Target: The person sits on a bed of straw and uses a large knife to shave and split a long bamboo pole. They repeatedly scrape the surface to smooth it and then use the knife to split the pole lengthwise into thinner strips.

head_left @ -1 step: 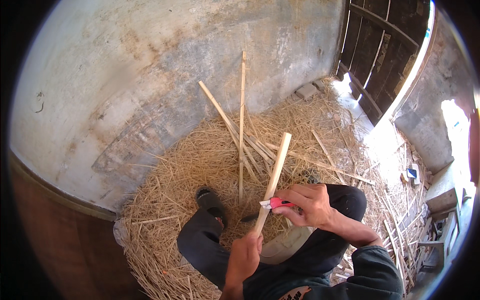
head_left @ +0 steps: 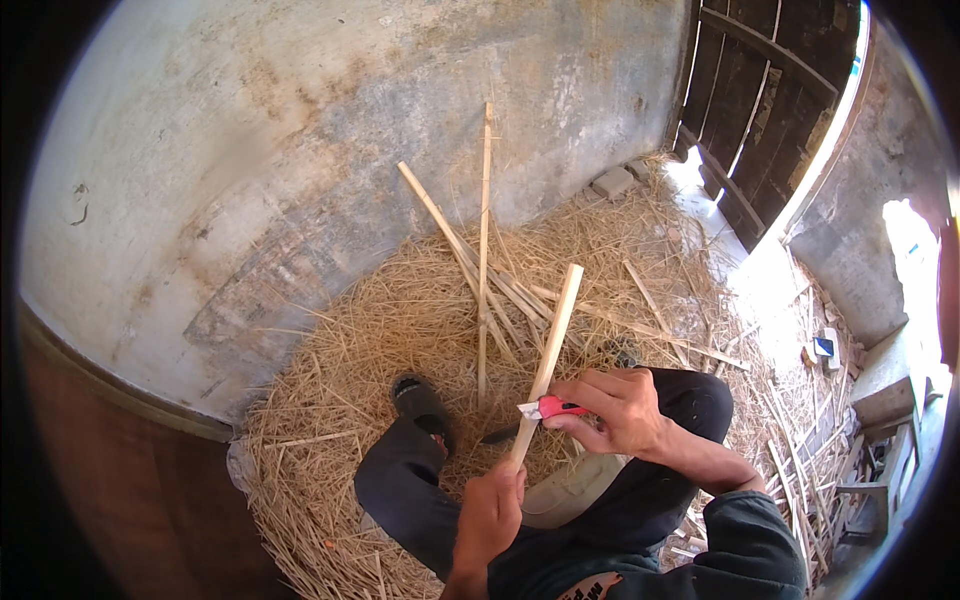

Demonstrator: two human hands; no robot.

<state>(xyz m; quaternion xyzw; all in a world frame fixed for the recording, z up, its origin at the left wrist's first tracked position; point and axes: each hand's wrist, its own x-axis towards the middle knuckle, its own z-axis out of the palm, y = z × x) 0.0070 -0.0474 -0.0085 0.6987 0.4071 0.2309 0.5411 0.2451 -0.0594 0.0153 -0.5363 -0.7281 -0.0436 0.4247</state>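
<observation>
The left hand has its fingers clamped round the lower end of a bamboo strip, long, flat-sided and pale cream, with a smooth-looking face. The strip stands tilted between the dark-trousered legs, its squared upper end pointing between 12 and 1 o'clock.

The right hand, at 2 o'clock from the left hand, has its fingers clamped on a utility knife with a glossy red body. Its thin, angular metal blade points to 9 o'clock and lies across the strip; the view does not show how deep its edge sits.

At 11 o'clock from the left hand is a dark, rounded slipper on a foot, set on coarse, tangled straw in dry golden stalks. From the right hand, 2 slender bamboo lengths rise at about 11 o'clock before a stained, blotchy plaster wall, rough grey blocks lie at 12 o'clock, and a dark plank door with bright gaps stands at 1 o'clock.
</observation>
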